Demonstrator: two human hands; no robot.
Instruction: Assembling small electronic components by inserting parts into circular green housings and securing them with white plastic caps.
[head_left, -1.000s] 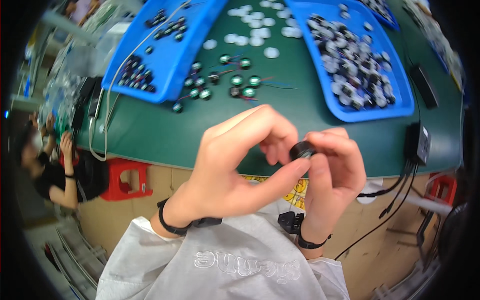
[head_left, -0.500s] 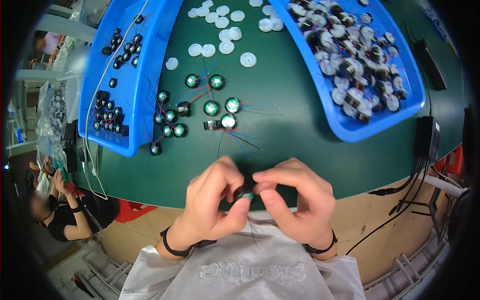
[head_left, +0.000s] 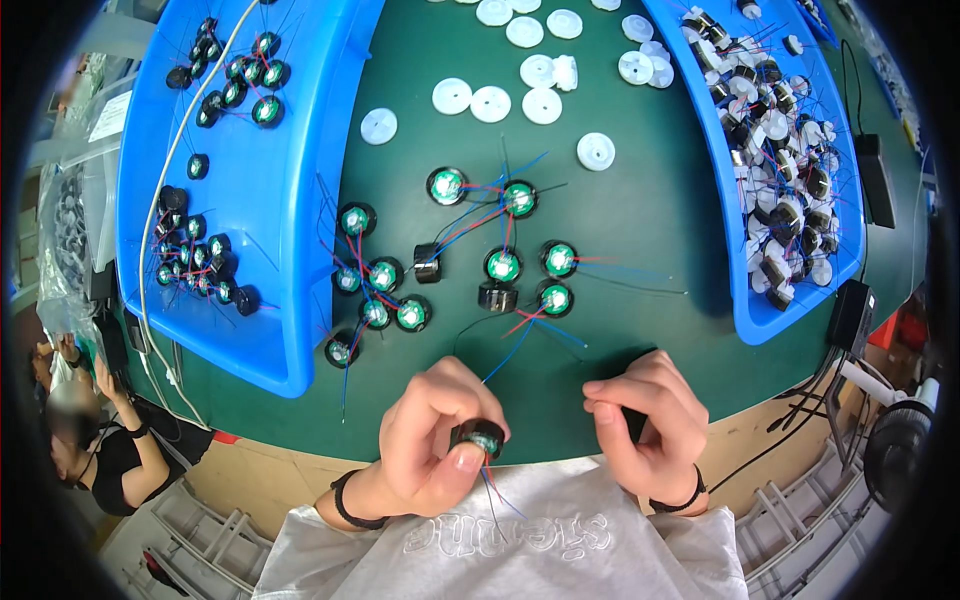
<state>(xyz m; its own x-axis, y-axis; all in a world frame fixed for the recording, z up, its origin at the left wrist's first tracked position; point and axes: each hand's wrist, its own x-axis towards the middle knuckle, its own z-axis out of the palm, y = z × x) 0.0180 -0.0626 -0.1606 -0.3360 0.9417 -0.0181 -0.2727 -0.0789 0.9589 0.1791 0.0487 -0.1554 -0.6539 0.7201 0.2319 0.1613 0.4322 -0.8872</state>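
Observation:
My left hand (head_left: 435,430) pinches a round black part with a green circuit board (head_left: 480,437) between thumb and fingers, near the table's front edge. Thin red, blue and dark wires trail down from it in front of my shirt. Apart from it, to the right, my right hand (head_left: 650,420) is curled, thumb and forefinger tips close together. Whether anything small is between them is hidden. Beyond my hands lie several matching round parts (head_left: 503,265), most with the green board up and wires splayed. One black part (head_left: 427,263) lies on its side.
A blue bin (head_left: 310,200) at the left holds more wired parts. Another blue bin (head_left: 705,130) at the right is heaped with parts and white pieces. Several white discs (head_left: 542,106) lie on the far green table (head_left: 620,230). Another person (head_left: 130,455) is at the far left.
My right hand has moved right, away from the part, and its thumb and forefinger have drawn together. My left hand keeps its hold. The view has shifted closer over the table.

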